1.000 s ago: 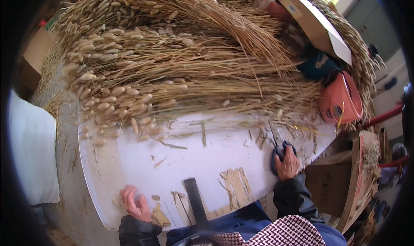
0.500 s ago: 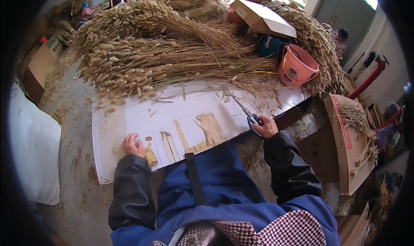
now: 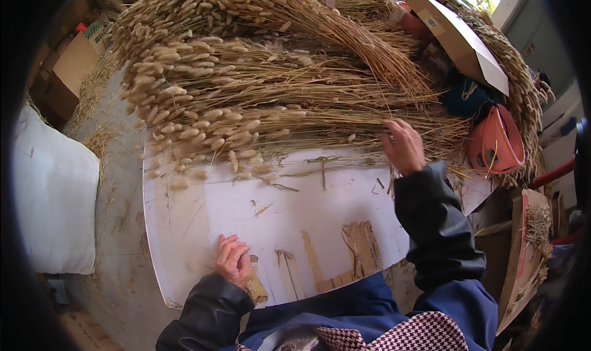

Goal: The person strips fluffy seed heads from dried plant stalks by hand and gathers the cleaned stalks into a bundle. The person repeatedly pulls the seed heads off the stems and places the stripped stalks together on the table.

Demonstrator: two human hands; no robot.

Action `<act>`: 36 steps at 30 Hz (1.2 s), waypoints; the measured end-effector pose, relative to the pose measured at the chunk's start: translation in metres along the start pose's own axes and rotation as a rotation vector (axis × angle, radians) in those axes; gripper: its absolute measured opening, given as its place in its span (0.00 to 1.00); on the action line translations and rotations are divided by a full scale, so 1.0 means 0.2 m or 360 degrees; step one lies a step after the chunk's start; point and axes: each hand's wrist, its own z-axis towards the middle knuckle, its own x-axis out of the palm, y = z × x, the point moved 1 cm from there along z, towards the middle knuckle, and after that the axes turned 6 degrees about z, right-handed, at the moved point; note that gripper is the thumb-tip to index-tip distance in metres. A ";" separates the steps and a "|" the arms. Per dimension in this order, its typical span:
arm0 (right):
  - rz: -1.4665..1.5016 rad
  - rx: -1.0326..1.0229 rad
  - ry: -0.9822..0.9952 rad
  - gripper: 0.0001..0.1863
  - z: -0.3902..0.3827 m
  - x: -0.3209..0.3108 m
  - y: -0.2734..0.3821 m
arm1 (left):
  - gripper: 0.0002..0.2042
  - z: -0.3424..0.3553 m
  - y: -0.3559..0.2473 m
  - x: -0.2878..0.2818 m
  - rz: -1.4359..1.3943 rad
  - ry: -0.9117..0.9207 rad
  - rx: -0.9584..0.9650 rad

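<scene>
Soft even daylight, bright glare top right, heavy fisheye bend w/ black vignette, mostly sharp.

My white board (image 3: pixel 203 228) fills the frame's middle; dried grass bundles (image 3: pixel 258 92) lie across its upper part.

The person is wearing a dark, almost black jacket with long sleeves. The cloth is looking smooth and a bit shiny, and it is bunching into soft folds near the elbows. The sleeves are reaching down to the wrists, and the left hand (image 3: pixel 233 260) and the right hand (image 3: pixel 404 144) are showing bare, with no gloves on them. Over the front, the person is wearing something blue, like an apron. Below it, a cloth with small red and white checks is showing.
</scene>
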 end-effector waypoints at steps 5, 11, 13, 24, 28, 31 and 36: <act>-0.0446 -0.0058 0.0745 0.14 0.18 0.28 0.11 | 0.08 0.01 -0.01 0.00 -0.0089 -0.0066 -0.0092; 0.0019 -0.0266 0.0835 0.16 0.03 0.09 0.23 | 0.08 0.02 -0.01 0.01 -0.0141 -0.0136 -0.0035; 0.0031 -0.0375 0.0555 0.12 0.07 0.01 0.31 | 0.07 0.01 0.00 0.02 -0.0059 -0.0194 0.0048; -0.0535 -0.0264 0.0475 0.05 0.26 -0.29 0.57 | 0.06 -0.02 0.03 0.04 0.0014 -0.0466 0.0186; -0.0129 -0.0075 0.0226 0.05 0.17 -0.31 0.43 | 0.05 -0.03 0.03 0.04 -0.0010 -0.0454 0.0147; -0.0023 -0.0381 0.0003 0.08 0.24 -0.42 0.39 | 0.05 -0.02 0.03 0.04 -0.0075 -0.0446 0.0172; 0.0077 -0.0040 0.0181 0.09 0.31 -0.44 0.40 | 0.06 -0.04 0.03 0.03 -0.0076 -0.0448 0.0066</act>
